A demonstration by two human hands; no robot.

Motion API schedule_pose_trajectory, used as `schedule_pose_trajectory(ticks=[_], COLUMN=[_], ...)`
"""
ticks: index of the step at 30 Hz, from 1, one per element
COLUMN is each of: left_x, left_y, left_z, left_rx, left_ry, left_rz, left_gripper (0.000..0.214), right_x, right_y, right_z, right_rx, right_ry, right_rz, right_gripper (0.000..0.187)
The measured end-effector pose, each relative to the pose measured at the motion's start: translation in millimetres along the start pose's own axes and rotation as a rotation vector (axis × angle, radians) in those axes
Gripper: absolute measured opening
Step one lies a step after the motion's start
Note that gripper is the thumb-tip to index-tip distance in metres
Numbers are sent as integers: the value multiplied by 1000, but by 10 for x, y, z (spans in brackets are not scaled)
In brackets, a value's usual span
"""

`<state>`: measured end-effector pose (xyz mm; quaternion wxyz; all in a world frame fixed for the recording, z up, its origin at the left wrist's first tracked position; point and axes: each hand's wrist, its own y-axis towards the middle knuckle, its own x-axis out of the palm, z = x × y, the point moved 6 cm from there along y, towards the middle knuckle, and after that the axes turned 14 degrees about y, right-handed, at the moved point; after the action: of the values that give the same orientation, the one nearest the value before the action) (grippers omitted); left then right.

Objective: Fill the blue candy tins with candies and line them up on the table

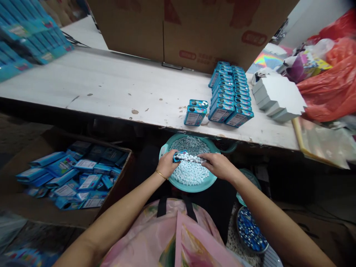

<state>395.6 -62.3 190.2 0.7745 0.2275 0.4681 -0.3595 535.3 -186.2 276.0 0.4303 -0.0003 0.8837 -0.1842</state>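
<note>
My left hand (167,164) is closed around a small blue box (177,158), held on its side over the turquoise basin (191,188). The basin holds a mass of small white pellets (189,174). From the box a raised row of pellets stretches across to my right hand (218,165). The right fingers are closed at that row's far end; whatever they grip there is hidden by the pellets. On the table edge ahead, two blue boxes (195,115) stand upright, the rear one with white pellets showing on top.
Rows of blue boxes (230,96) stand at the table's right, beside stacked white cartons (278,96) and red plastic bags (330,81). A large cardboard box (167,33) rises behind. Lower left, an open carton (126,163) holds many blue boxes. A bowl of shiny blue pieces (251,230) sits lower right.
</note>
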Motion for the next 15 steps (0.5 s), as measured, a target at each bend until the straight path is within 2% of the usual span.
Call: schedule_pose_trajectory(ticks=[4,8,10,12,15], left_x=[95,144,136,97,3], left_y=[-5,-10,-11,-20,-51], left_z=[69,54,40,12,-69], left_rx=[33,26,25,15,-18], left_ry=[22,4,-2,-15,-48], left_rz=[-8,-10,-4,14,38], left_gripper=[37,36,36,35,35], right_x=[6,-8,-56,-95,-19], right_y=[15,-22,-72,-123,-139], right_z=[-235,-429,-440,-311,160], right_rx=[53,68,63,75,181], right_ry=[-254,-369,-395,-404,-404], right_rz=[-24,-28,-8,10,6], right_gripper=[31,27,27,27,28])
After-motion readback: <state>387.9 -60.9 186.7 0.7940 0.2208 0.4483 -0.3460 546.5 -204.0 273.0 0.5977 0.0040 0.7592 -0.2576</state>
